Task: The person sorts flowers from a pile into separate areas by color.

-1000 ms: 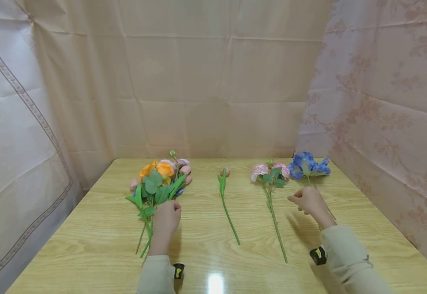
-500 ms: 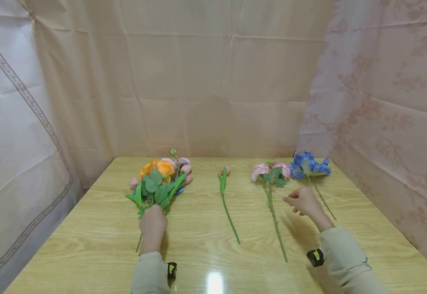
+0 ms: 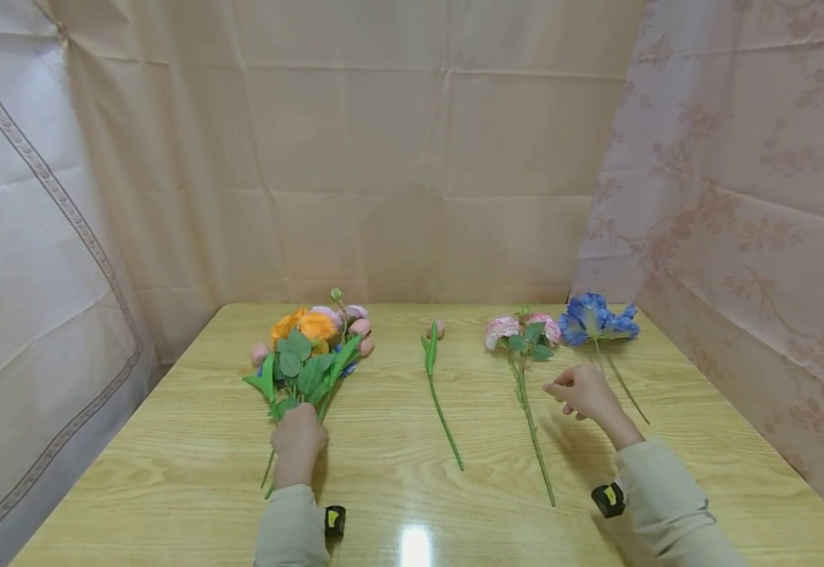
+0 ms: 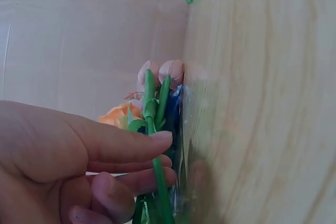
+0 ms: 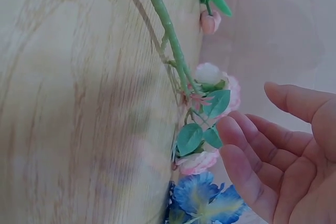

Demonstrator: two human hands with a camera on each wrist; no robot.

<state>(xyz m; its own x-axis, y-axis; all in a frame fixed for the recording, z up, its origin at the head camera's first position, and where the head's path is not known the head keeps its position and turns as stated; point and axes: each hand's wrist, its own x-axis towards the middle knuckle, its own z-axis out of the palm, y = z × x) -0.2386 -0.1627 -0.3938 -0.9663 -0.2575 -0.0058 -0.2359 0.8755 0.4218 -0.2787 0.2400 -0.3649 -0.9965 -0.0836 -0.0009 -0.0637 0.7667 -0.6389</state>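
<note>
Pinching a green stem (image 4: 159, 176) between the thumb and fingers of the left hand (image 3: 298, 437), on the near side of the flower pile (image 3: 313, 376). Hard to tell about any more stems in that grip. Holding nothing in the right hand (image 3: 584, 392): fingers softly bent, with a wide gap up to the thumb, just right of the pink flowers' (image 3: 502, 331) stem. Past the left hand, at the far end of the pile, see an orange flower (image 3: 317, 324) and some pink tulips (image 3: 360, 328), with bits of blue. In the middle of the table (image 3: 171, 465), see one small tulip (image 3: 430, 354) lying alone, stem toward the near side. Farther right, see the pink flowers, then the blue flower (image 3: 589, 319) close beside them. At the far side, see a plain cloth (image 3: 412, 157). Looks only partly done: many flowers bunched on the left, three stems left lying apart, held by neither hand.
</note>
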